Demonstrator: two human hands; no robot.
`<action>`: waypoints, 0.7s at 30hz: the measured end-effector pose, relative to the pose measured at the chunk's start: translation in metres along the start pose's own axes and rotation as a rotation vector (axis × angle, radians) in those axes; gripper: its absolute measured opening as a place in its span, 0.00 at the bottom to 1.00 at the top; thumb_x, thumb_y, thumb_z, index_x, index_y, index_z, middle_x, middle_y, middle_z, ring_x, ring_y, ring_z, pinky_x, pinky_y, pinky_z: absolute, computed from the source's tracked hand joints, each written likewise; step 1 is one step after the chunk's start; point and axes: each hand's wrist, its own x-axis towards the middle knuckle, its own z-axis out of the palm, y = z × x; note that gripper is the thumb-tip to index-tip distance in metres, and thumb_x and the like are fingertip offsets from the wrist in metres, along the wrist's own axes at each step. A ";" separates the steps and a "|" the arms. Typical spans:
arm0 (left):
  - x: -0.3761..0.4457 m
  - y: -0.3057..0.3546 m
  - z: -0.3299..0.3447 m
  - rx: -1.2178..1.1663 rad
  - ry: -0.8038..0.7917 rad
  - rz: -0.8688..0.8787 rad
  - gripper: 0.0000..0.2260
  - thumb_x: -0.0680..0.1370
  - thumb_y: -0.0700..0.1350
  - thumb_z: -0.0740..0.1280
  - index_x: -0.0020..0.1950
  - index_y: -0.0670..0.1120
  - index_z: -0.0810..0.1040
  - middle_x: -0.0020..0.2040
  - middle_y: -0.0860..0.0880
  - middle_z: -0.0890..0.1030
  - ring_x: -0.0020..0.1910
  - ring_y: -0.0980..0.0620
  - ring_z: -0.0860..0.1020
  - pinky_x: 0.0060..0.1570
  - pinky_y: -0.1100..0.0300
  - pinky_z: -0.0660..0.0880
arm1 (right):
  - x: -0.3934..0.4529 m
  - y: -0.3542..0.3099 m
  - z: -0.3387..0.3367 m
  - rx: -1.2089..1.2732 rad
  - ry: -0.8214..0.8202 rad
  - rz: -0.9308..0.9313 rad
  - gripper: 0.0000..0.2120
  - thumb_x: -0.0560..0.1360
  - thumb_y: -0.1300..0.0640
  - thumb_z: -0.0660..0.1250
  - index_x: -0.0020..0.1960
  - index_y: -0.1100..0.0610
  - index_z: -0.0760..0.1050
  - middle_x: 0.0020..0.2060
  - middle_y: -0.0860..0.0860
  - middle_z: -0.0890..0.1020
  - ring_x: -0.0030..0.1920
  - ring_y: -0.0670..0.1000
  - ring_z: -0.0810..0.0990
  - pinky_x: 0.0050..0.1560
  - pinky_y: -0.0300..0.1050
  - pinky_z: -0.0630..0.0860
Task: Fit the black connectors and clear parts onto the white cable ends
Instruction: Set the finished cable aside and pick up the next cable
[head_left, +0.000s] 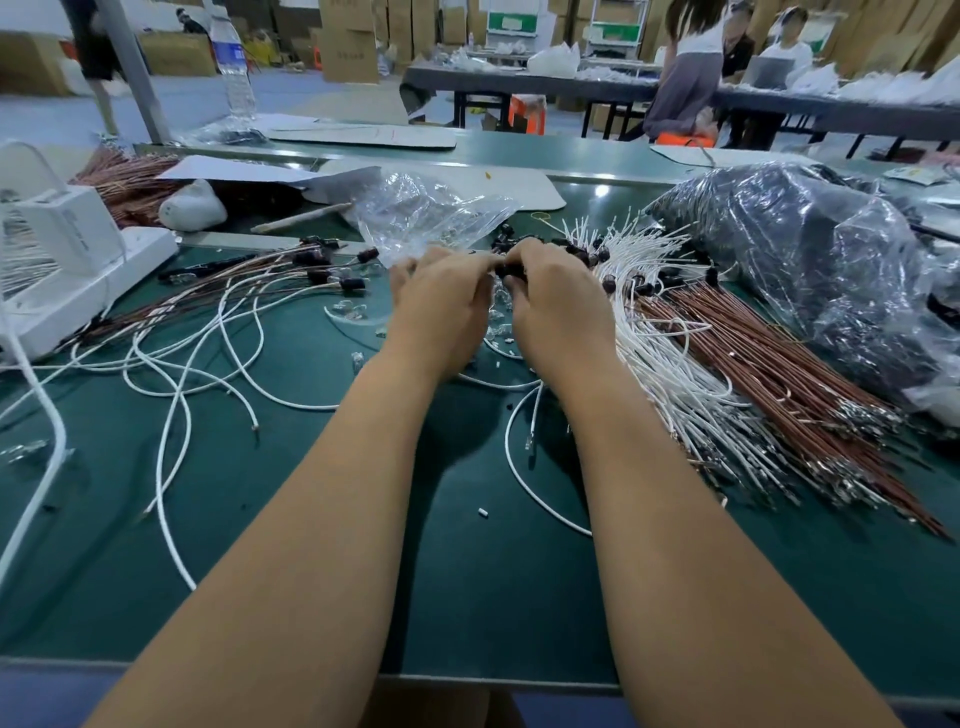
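Obscuring fingertips, both hands meet mid-table | left hand (441, 306) curled, contents indiscernible | right hand (558, 301) pinches black connector (506, 270) | white cables (670, 332) heaped right, clear parts (349, 310) scattered left.

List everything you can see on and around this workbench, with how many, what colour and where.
Loose cables: many, white and brown, left of the hands.
Cable bundle: one big fan, white and brown, right of the hands.
Black connectors: many, on cable ends at left and scattered behind the hands.
Clear parts: a scatter, on the mat near the hands.
Clear bag: one, crumpled, behind the hands.
Dark bag: one, large, far right.
White box: one, far left.
Water bottle: one, clear with blue label, back left.
Mat: one, green, covering the bench.
People: three, at the back tables.
Left hand: curled, centre.
Right hand: pinching a black connector.
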 end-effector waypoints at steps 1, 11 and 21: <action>0.000 -0.002 0.001 0.037 0.006 -0.014 0.13 0.81 0.42 0.57 0.58 0.51 0.80 0.51 0.49 0.82 0.55 0.48 0.73 0.55 0.53 0.58 | -0.001 0.001 0.000 -0.005 0.001 0.008 0.08 0.80 0.59 0.61 0.57 0.58 0.74 0.51 0.55 0.80 0.50 0.56 0.76 0.45 0.48 0.70; -0.002 -0.024 -0.010 0.156 0.131 -0.406 0.20 0.73 0.35 0.58 0.61 0.51 0.76 0.60 0.50 0.78 0.65 0.45 0.65 0.62 0.46 0.57 | 0.000 0.009 -0.003 0.006 0.025 0.138 0.05 0.80 0.60 0.61 0.54 0.59 0.74 0.46 0.53 0.80 0.39 0.51 0.72 0.33 0.43 0.64; -0.001 -0.013 -0.002 0.012 0.042 -0.127 0.11 0.81 0.41 0.59 0.52 0.42 0.81 0.46 0.42 0.82 0.45 0.43 0.76 0.50 0.52 0.70 | -0.003 0.002 0.000 0.076 -0.050 0.077 0.05 0.80 0.59 0.62 0.54 0.58 0.74 0.43 0.49 0.77 0.41 0.51 0.74 0.33 0.42 0.64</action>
